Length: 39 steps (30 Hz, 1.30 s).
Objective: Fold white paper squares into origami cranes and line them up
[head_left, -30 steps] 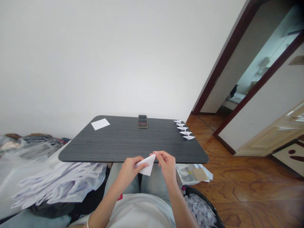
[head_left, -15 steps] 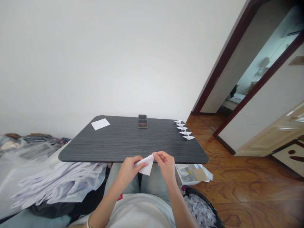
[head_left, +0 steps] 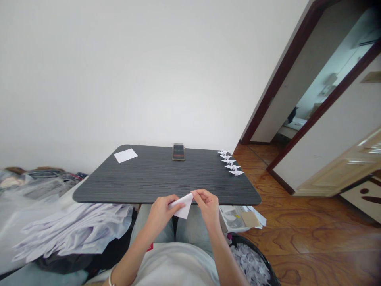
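Note:
A folded piece of white paper (head_left: 183,209) is held between my two hands, just off the near edge of the dark table (head_left: 149,174) and above my lap. My left hand (head_left: 164,210) pinches its left side, thumb lying across the front. The fingertips of my right hand (head_left: 206,202) grip its upper right corner. Several white origami cranes (head_left: 232,167) stand in a row along the table's right side. A flat sheet of white paper (head_left: 126,155) lies at the far left of the table.
A phone (head_left: 178,152) stands at the table's back middle, by the wall. Below the table on the right are a box of odds and ends (head_left: 235,219) and a dark bin full of folded white paper (head_left: 251,264). White cloth (head_left: 80,230) is heaped at the left.

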### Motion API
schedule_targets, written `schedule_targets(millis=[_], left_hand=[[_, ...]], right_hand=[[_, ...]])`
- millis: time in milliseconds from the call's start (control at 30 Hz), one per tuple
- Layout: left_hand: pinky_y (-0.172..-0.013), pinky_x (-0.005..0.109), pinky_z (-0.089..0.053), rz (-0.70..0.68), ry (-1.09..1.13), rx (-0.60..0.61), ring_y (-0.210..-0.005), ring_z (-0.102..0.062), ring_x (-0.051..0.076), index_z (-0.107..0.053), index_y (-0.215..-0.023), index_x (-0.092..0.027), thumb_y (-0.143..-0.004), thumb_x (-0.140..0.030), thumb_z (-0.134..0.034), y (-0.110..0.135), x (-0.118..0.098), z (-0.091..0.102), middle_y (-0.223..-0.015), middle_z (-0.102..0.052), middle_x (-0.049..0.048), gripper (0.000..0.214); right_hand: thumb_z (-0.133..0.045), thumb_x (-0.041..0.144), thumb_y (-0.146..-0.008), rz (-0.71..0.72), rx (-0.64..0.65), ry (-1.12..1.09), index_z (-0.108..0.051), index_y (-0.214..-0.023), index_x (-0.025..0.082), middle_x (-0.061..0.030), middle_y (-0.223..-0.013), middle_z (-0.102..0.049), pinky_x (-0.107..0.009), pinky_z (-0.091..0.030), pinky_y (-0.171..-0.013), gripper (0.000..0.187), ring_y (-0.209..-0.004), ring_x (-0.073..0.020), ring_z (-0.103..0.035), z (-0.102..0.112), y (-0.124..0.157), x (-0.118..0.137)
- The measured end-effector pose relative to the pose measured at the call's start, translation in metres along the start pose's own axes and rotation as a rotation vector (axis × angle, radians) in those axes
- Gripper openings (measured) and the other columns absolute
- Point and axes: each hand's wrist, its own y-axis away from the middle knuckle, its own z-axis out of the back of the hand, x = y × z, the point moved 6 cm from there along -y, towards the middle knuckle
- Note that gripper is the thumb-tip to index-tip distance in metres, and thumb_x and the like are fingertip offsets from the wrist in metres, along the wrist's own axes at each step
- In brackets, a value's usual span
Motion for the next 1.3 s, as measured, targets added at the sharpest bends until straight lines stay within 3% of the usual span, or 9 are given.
schedule_targets(millis=[567, 1100, 1300], left_hand=[[-0.053, 0.020, -0.027, -0.010, -0.029, 0.005, -0.058, -0.052, 0.013, -0.066, -0.074, -0.020, -0.076, -0.045, -0.048, 0.0014, -0.0017, 0.0006, -0.061, -0.060, -0.0022, 0.031], [-0.053, 0.020, -0.029, -0.047, 0.072, 0.039, -0.058, -0.050, 0.012, -0.066, -0.072, -0.017, -0.075, -0.046, -0.049, 0.0003, 0.0019, -0.0038, -0.060, -0.059, -0.0024, 0.034], [-0.052, 0.020, -0.029, -0.045, 0.079, 0.042, -0.056, -0.048, 0.012, -0.065, -0.071, -0.016, -0.074, -0.047, -0.049, 0.0006, 0.0018, -0.0038, -0.059, -0.057, -0.0024, 0.036]], right_hand=[[-0.056, 0.034, -0.075, 0.019, 0.002, -0.016, -0.063, -0.074, 0.016, -0.0058, -0.071, -0.070, -0.026, -0.047, -0.056, 0.020, -0.068, -0.0205, -0.065, -0.0002, 0.0007, 0.0006], [-0.051, 0.037, -0.078, 0.034, -0.055, -0.031, -0.061, -0.075, 0.016, -0.0035, -0.061, -0.067, -0.021, -0.037, -0.043, 0.023, -0.053, -0.0158, -0.062, 0.0040, -0.0008, -0.0025], [-0.054, 0.035, -0.077, 0.074, -0.032, -0.039, -0.059, -0.073, 0.015, -0.0058, -0.068, -0.070, -0.022, -0.040, -0.047, 0.020, -0.060, -0.0166, -0.063, 0.0023, 0.0005, 0.0046]])
